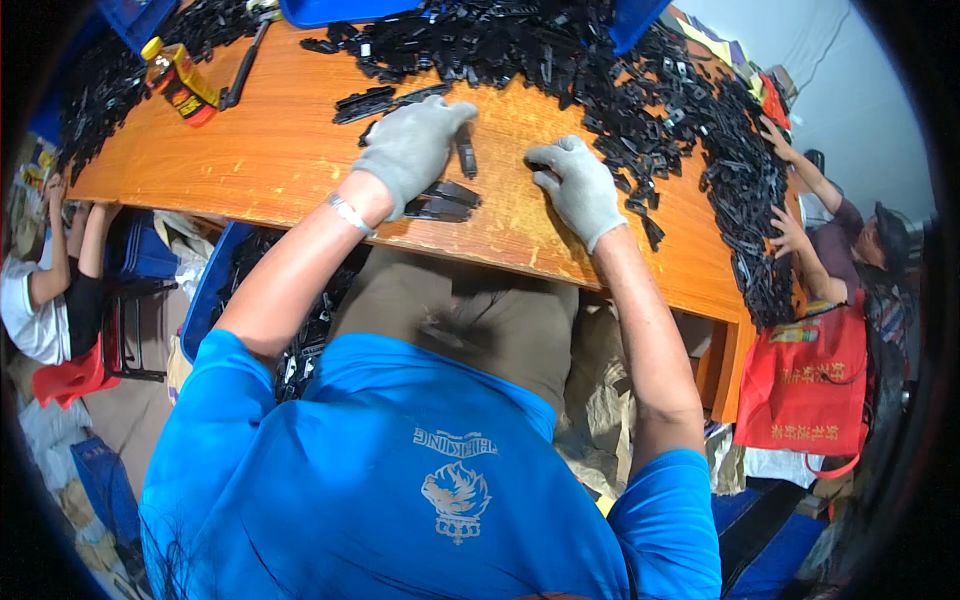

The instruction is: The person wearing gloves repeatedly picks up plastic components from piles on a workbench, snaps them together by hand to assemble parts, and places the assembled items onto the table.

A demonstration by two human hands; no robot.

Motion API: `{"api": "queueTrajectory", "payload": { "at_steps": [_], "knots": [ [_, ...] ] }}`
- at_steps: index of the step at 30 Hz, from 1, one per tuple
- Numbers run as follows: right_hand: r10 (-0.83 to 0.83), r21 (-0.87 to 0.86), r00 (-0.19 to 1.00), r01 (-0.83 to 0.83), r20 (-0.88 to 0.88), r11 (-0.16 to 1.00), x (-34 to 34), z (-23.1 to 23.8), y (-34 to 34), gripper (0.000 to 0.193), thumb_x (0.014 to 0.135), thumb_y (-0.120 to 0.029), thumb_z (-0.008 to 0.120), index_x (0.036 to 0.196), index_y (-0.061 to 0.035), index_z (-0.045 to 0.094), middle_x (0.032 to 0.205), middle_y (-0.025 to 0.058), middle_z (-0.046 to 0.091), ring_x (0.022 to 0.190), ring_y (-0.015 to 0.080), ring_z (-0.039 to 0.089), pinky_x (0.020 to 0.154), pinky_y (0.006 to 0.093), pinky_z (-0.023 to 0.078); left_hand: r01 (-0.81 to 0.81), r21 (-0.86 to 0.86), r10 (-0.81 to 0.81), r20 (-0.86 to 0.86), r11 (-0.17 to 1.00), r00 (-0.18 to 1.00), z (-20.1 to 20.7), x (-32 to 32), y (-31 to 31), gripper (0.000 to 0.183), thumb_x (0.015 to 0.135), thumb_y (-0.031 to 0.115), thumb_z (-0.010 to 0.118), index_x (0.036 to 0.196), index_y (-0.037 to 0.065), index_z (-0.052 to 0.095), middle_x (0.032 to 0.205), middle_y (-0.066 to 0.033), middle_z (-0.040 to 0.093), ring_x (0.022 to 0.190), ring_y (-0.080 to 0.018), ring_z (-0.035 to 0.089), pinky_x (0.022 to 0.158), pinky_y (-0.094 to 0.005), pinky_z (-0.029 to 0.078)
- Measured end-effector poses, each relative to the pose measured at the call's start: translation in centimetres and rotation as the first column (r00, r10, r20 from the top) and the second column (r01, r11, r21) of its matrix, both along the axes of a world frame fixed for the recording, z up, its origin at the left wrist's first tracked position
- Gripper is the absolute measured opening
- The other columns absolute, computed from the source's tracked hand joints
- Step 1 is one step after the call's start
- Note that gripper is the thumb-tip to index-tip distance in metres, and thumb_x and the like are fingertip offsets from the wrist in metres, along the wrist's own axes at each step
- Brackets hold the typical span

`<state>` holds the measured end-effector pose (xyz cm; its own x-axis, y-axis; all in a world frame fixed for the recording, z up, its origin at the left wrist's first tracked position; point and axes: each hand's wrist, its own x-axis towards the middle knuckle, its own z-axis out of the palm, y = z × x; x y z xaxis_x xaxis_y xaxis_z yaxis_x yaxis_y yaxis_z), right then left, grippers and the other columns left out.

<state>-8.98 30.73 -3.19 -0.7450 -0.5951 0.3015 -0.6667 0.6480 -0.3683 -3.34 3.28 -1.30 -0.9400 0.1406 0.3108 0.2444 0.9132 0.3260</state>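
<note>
I wear grey knit gloves on both hands. My left hand (pixel 412 148) lies flat over a few long black plastic parts (pixel 445 200) near the front edge of the orange wooden table (pixel 270 150). One narrow black piece (pixel 466 158) sticks out under its fingers. My right hand (pixel 578 186) rests curled on the table to the right, its fingertips touching a small black part (pixel 536 167). A large heap of black plastic parts (pixel 560 50) covers the far side of the table.
A yellow and red bottle (pixel 182 82) lies at the far left. Blue bins (pixel 330 10) stand at the back and one (pixel 205 290) sits under the table. A person's hands (pixel 780 180) work at the right end beside a red bag (pixel 810 385); another person (pixel 50 290) sits left.
</note>
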Motion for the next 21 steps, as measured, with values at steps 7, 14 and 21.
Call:
{"api": "queueTrajectory", "payload": {
  "at_steps": [7, 14, 21],
  "knots": [
    [0.020, 0.020, 1.000, -0.020, -0.023, 1.000, 0.5, 0.6, -0.9, 0.022, 0.093, -0.016, 0.078, 0.115, -0.0121, 0.078, 0.101, 0.0146, 0.075, 0.096, 0.0350, 0.073, 0.083, 0.0433, 0.059, 0.098, -0.187, -0.102, -0.015, 0.978, 0.995, 0.4, -0.5, -0.7, 0.017, 0.091, 0.013, 0.073, 0.107, 0.014, 0.079, 0.112, -0.0121, 0.067, 0.112, -0.0334, 0.068, 0.092, -0.0469, 0.057],
    [-0.003, -0.262, 0.904, 0.128, 0.428, 0.957, 1.7, 1.9, -3.5, 0.028, 0.094, -0.016, 0.081, 0.114, 0.0032, 0.075, 0.089, 0.0131, 0.078, 0.078, 0.0179, 0.074, 0.071, 0.0333, 0.058, 0.100, -0.052, -0.097, 0.052, 0.994, 0.994, 1.0, 1.3, -1.1, 0.020, 0.089, 0.015, 0.079, 0.108, 0.010, 0.078, 0.110, -0.0128, 0.070, 0.110, -0.0340, 0.068, 0.092, -0.0452, 0.057],
    [0.175, -0.465, 0.663, 0.290, 0.728, 0.836, 3.7, 3.3, -6.0, 0.028, 0.093, -0.014, 0.080, 0.113, 0.0025, 0.071, 0.080, 0.0051, 0.070, 0.064, 0.0129, 0.065, 0.057, 0.0308, 0.052, 0.087, 0.575, -0.311, 0.303, 0.814, 0.901, 1.6, 1.7, -1.0, 0.025, 0.100, 0.023, 0.075, 0.115, 0.003, 0.079, 0.096, -0.0100, 0.081, 0.087, -0.0170, 0.075, 0.082, -0.0351, 0.059]
  ]
}}
